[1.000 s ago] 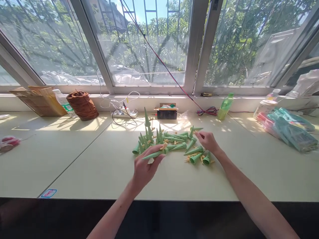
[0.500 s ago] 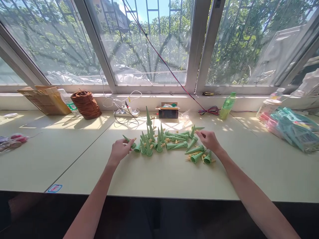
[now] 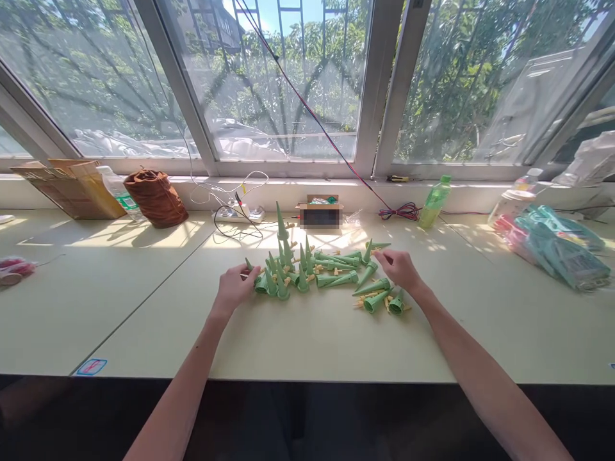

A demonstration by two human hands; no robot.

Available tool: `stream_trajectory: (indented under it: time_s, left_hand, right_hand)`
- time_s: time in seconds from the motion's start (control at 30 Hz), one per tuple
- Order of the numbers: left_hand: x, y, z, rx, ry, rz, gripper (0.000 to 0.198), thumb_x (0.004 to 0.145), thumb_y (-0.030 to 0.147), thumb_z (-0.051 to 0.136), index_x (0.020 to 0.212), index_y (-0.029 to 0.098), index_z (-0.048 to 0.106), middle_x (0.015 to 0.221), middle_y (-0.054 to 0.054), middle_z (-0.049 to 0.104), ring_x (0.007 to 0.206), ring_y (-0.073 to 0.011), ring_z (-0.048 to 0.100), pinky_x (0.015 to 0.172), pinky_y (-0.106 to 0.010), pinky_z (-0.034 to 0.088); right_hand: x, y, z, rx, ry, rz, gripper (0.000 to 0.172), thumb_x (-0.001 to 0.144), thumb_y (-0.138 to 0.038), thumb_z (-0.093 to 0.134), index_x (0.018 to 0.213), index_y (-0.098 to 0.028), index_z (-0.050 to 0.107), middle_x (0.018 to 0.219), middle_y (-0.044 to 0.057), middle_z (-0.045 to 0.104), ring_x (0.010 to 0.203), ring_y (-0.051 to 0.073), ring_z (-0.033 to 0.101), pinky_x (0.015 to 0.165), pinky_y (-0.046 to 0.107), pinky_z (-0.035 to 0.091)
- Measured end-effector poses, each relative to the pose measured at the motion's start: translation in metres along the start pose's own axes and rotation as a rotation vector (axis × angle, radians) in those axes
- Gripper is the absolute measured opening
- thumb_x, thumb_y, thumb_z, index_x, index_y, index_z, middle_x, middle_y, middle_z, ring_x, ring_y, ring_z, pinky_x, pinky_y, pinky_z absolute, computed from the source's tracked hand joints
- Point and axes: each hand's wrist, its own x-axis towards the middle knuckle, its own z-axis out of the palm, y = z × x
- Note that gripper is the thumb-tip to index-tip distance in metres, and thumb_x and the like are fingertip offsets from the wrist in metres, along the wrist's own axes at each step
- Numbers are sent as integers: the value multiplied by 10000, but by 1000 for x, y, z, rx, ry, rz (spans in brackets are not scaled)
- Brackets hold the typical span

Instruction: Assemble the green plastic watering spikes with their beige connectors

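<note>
Setting a green cone (image 3: 250, 267) upright at the cluster's left edge, the left hand (image 3: 234, 286) still grips it; the right hand (image 3: 400, 269) keeps pinching a small yellow piece (image 3: 375, 253).

The small box (image 3: 320, 216) on the sill is blurred out. The left hand (image 3: 234, 287) hides most of 1 green cone (image 3: 249, 265); both elbows are cut off below.

Green cones (image 3: 336, 279): smooth matt plastic. Counter (image 3: 312, 339): pale, smooth, matt laminate. Brown bag (image 3: 154, 198): crinkled, cloth-like. Bottle (image 3: 434, 203): glossy green plastic. Box (image 3: 67, 189): cardboard.
</note>
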Motion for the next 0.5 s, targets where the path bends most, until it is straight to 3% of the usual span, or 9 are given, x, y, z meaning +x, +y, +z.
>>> stream_trajectory:
  time_s: [0.33,0.5]
  left_hand:
    - [0,4,0,-51,-72,-2,387,742,535,571,885,195,689,868,-91,749,820,-273,712,690,-326,553]
    - [2,2,-1,-44,-100,-11,433,736,531,632,996,189,692,958,-99,748,918,-294,700,786,-367,551]
  right_hand:
    - [-2,-1,-1,11,-17,-7,526,977,-474,452,554,-210,286,517,-45,275,533,114,240,527,279,242]
    - [-2,0,-1,-9,-2,-5,514,981,-479,444,565,-211,305,517,-41,305,532,120,266,537,282,258]
